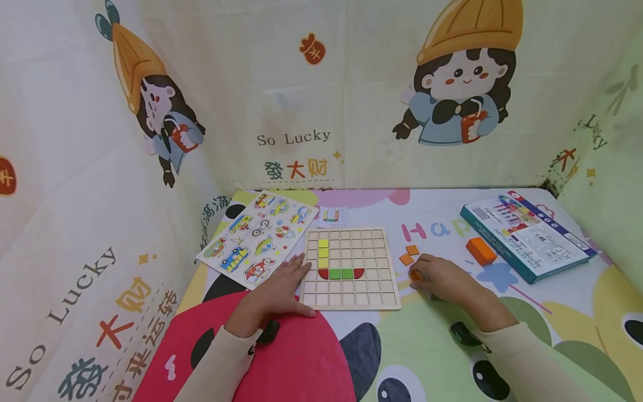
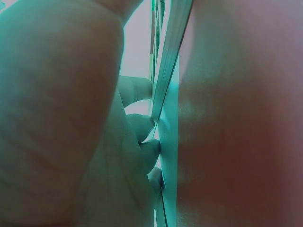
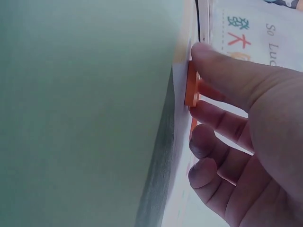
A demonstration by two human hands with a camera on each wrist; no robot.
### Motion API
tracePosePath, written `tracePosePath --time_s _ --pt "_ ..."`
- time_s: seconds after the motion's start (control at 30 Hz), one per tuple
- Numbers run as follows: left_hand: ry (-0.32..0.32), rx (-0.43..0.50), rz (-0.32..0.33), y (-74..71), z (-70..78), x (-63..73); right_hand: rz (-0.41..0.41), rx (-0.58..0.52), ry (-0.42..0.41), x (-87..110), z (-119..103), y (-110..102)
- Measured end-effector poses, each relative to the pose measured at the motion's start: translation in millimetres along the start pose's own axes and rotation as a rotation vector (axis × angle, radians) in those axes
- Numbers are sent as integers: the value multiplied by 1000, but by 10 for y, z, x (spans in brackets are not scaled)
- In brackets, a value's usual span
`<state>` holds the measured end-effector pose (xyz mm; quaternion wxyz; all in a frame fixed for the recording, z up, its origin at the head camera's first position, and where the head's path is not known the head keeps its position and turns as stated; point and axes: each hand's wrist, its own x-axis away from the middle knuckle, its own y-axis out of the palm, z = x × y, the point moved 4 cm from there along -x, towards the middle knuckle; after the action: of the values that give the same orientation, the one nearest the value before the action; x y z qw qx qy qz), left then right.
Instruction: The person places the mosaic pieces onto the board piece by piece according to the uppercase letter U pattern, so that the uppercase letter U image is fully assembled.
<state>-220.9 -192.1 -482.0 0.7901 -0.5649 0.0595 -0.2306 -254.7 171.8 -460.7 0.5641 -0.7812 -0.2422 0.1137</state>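
A wooden grid board lies on the table, its left edge touched by my left hand, fingers extended. In the left wrist view, the fingers lie against the board's side. On the board, a column of yellow tiles stands over a row of two green tiles with a rounded red piece at each end. My right hand pinches an orange tile between thumb and fingers, low over the tabletop right of the board. Two loose orange tiles lie just beyond it.
A small pattern card lies behind the board. To the left is a sheet with vehicle pictures, partly under the board's side. An orange block sits beside a boxed set at the right. Printed cloth walls surround the table.
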Motion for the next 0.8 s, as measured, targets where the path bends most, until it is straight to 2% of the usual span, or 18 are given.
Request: tracePosePath --time_s 0.23,0.53,0.8 --pt "-3 -3 -5 4 -3 2 1 -9 -7 31 3 -30" --pt "-13 1 -7 16 -13 -2 11 46 -36 14 19 23" --pt "-14 1 -10 9 -9 -1 83 84 -117 14 -21 6"
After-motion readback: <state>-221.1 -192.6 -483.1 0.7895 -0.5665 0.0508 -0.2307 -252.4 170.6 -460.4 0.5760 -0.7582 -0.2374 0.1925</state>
